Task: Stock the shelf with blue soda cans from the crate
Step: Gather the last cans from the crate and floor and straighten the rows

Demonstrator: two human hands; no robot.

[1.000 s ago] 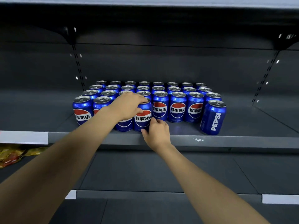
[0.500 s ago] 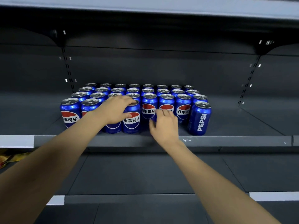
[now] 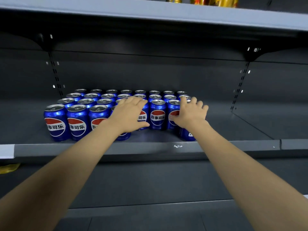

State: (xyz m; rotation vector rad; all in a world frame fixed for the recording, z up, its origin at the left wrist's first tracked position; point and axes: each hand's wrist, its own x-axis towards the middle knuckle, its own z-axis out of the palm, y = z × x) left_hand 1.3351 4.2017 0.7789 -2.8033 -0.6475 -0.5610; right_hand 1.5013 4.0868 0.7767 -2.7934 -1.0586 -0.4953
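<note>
Hands moved right since a second ago: left hand [image 3: 129,114] now spread over front-row cans [image 3: 157,115], right hand [image 3: 190,114] fingers splayed across the end can [image 3: 187,135]. Neither clamps anything. Cans sit on shelf [image 3: 216,145]; crate not visible. Looks like straightening, not placing.

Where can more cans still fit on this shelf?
Bare shelf lies right of the cans, out to the side wall. A smaller strip lies left of them. The middle is crowded: rows reach the back, with the left hand and right hand on them.
</note>
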